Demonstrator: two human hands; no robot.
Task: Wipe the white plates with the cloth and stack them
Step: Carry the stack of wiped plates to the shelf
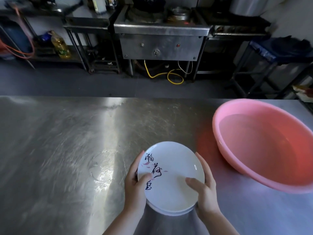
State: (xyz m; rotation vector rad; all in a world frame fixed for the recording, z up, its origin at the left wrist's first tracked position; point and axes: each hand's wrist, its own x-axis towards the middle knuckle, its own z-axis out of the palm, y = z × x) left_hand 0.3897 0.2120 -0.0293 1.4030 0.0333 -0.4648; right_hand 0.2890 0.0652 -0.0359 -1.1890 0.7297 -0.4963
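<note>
Centrally, lower frame: stack of white plates gripped between left hand and right hand, thumbs on top plate. No cloth visible. Pink water basin right of stack, nearer right hand.

Glossy white ceramic plates, scuffed steel table, smooth pink plastic basin

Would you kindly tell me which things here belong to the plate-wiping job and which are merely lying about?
Job in hand:
- stack of white plates, in the grip of the left hand and right hand

Lying about:
- pink basin of water
- oil bottle
- yellow hose

No cloth is visible.
</note>
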